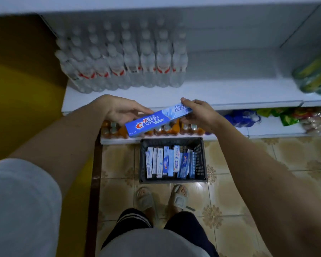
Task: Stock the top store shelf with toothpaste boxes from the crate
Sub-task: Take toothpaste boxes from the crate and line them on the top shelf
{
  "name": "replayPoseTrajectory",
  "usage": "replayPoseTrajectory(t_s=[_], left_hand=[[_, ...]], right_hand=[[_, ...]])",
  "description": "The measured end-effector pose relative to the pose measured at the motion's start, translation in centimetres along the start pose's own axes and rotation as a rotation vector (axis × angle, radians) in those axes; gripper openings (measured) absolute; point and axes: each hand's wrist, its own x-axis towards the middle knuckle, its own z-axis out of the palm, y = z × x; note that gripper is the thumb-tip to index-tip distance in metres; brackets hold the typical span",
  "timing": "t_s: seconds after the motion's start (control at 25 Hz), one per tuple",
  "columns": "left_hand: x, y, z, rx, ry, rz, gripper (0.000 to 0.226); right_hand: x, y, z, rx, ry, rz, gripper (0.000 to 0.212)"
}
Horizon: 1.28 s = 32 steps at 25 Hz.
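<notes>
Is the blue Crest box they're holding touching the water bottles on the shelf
Apart. The head view shows the Crest box held between the left hand and right hand, with bare white shelf visible between it and the water bottles.

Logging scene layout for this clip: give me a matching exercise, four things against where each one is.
Things:
1. Crest box
2. dark crate
3. water bottles
4. orange bottles

Places:
A. on the tiled floor, by the person's feet
B. on the white shelf, left part
C. held between left hand and right hand
D. on the lower shelf, behind the held box

Pairs: 1-C, 2-A, 3-B, 4-D
</notes>
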Motion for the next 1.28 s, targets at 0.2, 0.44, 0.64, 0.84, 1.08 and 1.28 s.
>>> replayPoseTrajectory(t_s=[0.2, 0.44, 0.64, 0.84, 1.08, 1.28], left_hand=[[-9.9, 3.5, -0.5, 0.175, 0.132, 0.05, 0.086], [-20.4, 7.9, 1.6, 0.265, 0.282, 0.127, 0.042], [-31.3, 12.8, 3.4, 0.362, 0.474, 0.27, 0.04], [-40.8, 16.3, 5.2, 0.362, 0.634, 0.463, 0.036], [-50.7, 19.4, 8.5, 0.389, 0.789, 0.728, 0.051], [-54.9, 20.5, 10.6, 0.291, 0.976, 1.04, 0.045]], right_hand=[[-3.3, -7.9, 1.7, -0.009, -0.077, -0.069, 0.034], [-8.2, -16.9, 3.4, -0.045, -0.196, -0.217, 0.023], [-13.5, -25.4, 5.3, -0.034, -0.239, -0.481, 0.008], [-19.6, -33.8, 7.4, -0.127, -0.3, -0.666, 0.01], [-26.1, -41.5, 9.6, -0.065, -0.285, -0.905, 0.011], [-29.1, -45.0, 10.6, 0.001, -0.308, -1.035, 0.018]])
